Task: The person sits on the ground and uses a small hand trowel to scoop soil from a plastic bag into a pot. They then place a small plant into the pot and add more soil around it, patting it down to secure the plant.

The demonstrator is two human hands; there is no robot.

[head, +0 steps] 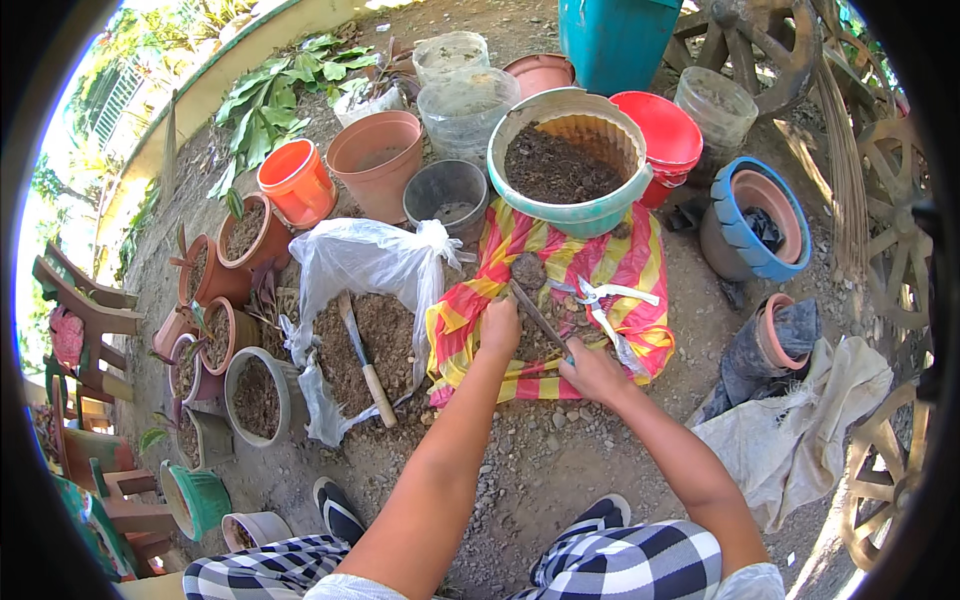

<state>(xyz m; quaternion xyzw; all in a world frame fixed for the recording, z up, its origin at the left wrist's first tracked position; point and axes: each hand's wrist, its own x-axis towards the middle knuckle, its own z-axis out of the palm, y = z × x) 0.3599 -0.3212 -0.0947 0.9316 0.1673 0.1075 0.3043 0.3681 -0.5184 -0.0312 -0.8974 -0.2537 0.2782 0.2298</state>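
Observation:
My right hand (596,371) is closed on the handle of a knife-like tool with a dark, soiled blade (536,315), which slants up and left. Its far end lies near a round clump of soil (529,271). Beside that end my left hand (500,326) is curled; whether it grips the clump or the blade is hidden. Both hands are over a red and yellow striped plastic sheet (570,386) bearing soil and debris. Pruning shears (600,296) lie on the sheet, right of the blade. A large green-rimmed pot (607,214) with dark soil stands at the sheet's far edge.
At left, a clear plastic bag (360,244) holds soil, with a wooden-handled trowel (364,360) on it. Potted plants (244,232) line the left side. An orange bucket (298,184), a red bucket (660,135) and a blue-rimmed pot (757,217) stand around. A pale sack (795,442) lies right.

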